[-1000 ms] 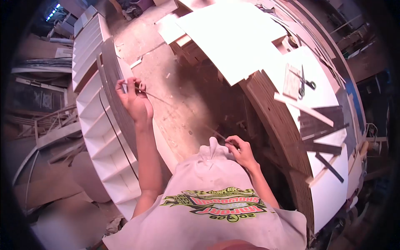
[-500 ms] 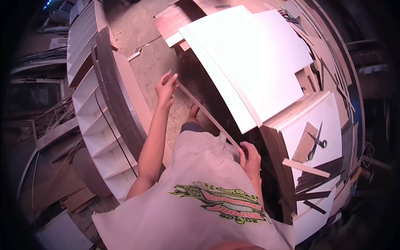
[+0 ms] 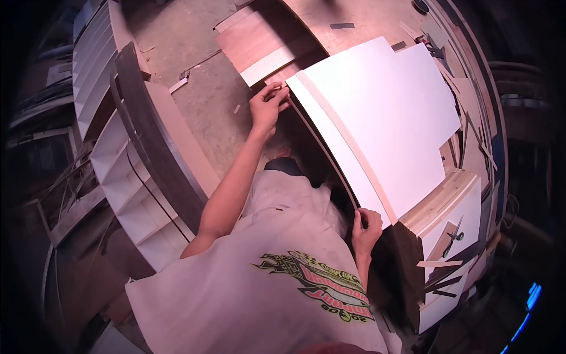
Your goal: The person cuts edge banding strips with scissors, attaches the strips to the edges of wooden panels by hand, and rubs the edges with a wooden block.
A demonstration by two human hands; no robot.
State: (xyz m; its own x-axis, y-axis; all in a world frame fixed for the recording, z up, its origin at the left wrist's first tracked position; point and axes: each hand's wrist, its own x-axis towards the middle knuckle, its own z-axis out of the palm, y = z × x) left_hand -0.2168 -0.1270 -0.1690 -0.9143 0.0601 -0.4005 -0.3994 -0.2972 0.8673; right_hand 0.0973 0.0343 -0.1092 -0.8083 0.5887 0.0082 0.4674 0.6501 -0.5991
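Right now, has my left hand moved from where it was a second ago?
Yes: your left hand has moved away from the dark curved board, rightward in the picture, toward the white panel.

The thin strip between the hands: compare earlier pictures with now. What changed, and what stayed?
The left hand has swung away from the dark curved piece toward the white panel; with the right hand, it now holds the strip alongside the panel's edge. No grip was visibly released. The scissors stayed where they lay.

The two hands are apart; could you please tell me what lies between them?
In the head view, a thin strip runs from the left hand to the right hand, close along the curved edge of the white panel.
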